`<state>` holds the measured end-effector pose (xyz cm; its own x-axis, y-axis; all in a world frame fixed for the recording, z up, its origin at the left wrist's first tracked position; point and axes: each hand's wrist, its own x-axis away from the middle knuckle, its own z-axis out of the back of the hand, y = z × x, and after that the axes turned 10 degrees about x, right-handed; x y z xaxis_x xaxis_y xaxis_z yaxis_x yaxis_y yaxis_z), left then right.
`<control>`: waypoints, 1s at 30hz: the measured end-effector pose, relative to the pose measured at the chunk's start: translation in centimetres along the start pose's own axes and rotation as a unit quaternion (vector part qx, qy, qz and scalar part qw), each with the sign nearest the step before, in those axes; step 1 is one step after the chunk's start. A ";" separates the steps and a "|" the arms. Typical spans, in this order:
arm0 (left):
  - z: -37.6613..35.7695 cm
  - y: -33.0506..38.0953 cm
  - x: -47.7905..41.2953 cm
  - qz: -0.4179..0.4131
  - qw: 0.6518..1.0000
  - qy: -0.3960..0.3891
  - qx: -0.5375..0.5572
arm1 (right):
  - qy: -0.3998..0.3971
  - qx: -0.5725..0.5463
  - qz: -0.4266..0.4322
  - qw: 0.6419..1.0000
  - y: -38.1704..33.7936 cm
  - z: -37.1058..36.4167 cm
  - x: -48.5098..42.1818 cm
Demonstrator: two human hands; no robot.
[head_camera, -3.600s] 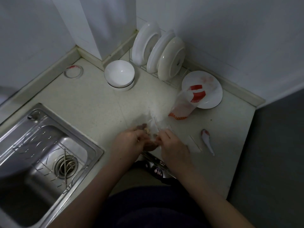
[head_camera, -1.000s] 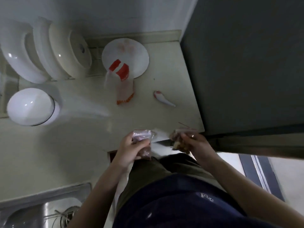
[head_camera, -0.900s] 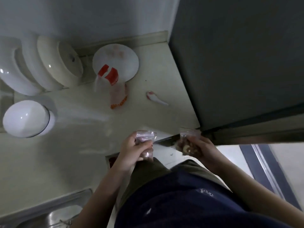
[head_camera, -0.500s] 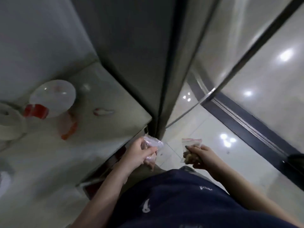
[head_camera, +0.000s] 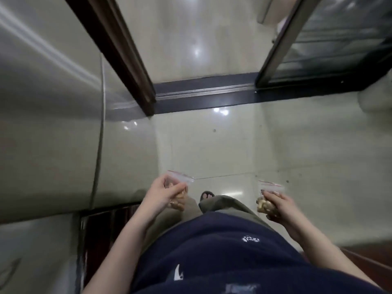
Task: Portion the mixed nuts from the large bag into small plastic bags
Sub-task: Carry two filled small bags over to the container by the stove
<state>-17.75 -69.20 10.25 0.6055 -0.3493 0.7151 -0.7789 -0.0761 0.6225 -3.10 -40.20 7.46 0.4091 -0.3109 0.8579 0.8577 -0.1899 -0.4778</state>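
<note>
A person stands over a tiled floor point(head_camera: 212, 145); left hand point(head_camera: 161, 196) and right hand point(head_camera: 277, 205) each clasp a filled small bag point(head_camera: 179, 187) of nuts, apparently carrying finished portions away.

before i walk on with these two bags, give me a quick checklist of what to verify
1. Left hand has a firm hold on the left bag: ok, fingers are wrapped around it.
2. Right hand has a firm hold on the right bag: ok, held around the nuts.
3. Both bags hold nuts: ok, nuts show through the plastic in each.
4. Zip strips fully sealed: cannot tell, the tops are blurred.
5. Floor ahead free of obstacles: ok, nothing lies on the tiles up to the door track.
6. Doorway open: ok, the sliding door stands off to the right.
</note>
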 end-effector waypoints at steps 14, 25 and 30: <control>-13.6 6.9 -14.3 0.093 0.930 -0.219 -0.281 | 0.150 -0.260 -0.063 0.952 3.8 7.3 -2.0; -30.4 11.2 -23.7 0.065 0.845 -0.306 -0.434 | 0.224 -0.366 -0.022 0.903 -4.2 16.2 -4.9; -40.0 8.6 -25.8 0.097 0.777 -0.370 -0.500 | 0.302 -0.447 -0.076 0.838 -0.7 20.1 -3.2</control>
<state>-33.59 -23.48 9.90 -0.0555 -0.7328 0.6782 -0.1026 0.6799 0.7261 1.22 -20.39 8.83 -0.1483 -0.5839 0.7981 0.1980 -0.8083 -0.5545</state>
